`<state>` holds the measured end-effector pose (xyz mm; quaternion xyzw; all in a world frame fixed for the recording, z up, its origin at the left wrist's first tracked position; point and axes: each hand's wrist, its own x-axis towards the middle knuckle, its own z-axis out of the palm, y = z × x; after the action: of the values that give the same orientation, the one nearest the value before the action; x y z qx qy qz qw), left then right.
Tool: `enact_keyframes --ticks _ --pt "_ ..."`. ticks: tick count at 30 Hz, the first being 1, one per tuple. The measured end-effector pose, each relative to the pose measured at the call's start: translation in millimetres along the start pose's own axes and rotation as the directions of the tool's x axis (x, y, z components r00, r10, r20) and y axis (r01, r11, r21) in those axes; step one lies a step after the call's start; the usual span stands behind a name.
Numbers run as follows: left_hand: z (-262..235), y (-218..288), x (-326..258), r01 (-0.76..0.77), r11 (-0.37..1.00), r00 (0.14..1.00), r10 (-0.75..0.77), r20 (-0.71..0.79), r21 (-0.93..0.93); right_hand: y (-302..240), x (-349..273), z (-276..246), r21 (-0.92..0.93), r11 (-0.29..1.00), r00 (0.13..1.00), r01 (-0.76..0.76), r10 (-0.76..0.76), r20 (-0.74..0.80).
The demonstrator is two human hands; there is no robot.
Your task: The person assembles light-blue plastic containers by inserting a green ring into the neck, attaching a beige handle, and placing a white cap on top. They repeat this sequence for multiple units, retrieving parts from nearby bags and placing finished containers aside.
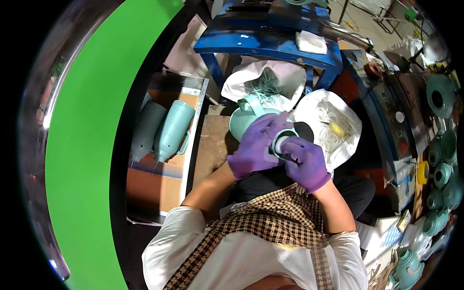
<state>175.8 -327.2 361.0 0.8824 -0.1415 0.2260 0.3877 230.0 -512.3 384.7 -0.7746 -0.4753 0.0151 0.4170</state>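
Mint-green and tilted, a handled jug (240, 124) rests in your purple-gloved left hand (256, 147), fingers wrapped along its side. Your right hand (307, 164) bends its fingers at the jug's round mouth, near a whitish piece (280, 143); whether they pinch it cannot be told. Beyond your left fingertips, a white sack (235, 83) holds green trimmings (266, 88); left of those fingers lie two bottle bodies (176, 128).

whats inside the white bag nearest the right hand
In the white bag lie white curled strips and a yellow piece; anything beneath them is covered.
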Motion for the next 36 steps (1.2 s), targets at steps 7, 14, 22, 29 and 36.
enact_keyframes --ticks 7,14,22,29,36 --pt "33 4 7 -0.251 0.968 0.957 0.252 -0.144 0.026 12 -22 8 -0.202 0.961 0.981 -0.191 0.183 -0.058" --pt "29 17 5 -0.282 0.953 0.959 0.283 0.0 0.111 17 -33 -18 -0.119 0.979 0.942 -0.167 0.194 0.276" --pt "6 -4 11 -0.435 0.872 0.9 0.412 0.141 0.226 3 -35 3 0.066 0.998 0.997 -0.023 0.028 -0.071" --pt "-27 29 -31 -0.56 0.731 0.828 0.469 0.308 0.39 25 -56 -20 0.151 0.985 0.92 0.085 -0.019 -0.392" --pt "37 45 -54 -0.822 0.565 0.339 0.589 0.734 -0.073 35 -160 -65 0.024 0.999 0.874 -0.027 0.035 -0.484"
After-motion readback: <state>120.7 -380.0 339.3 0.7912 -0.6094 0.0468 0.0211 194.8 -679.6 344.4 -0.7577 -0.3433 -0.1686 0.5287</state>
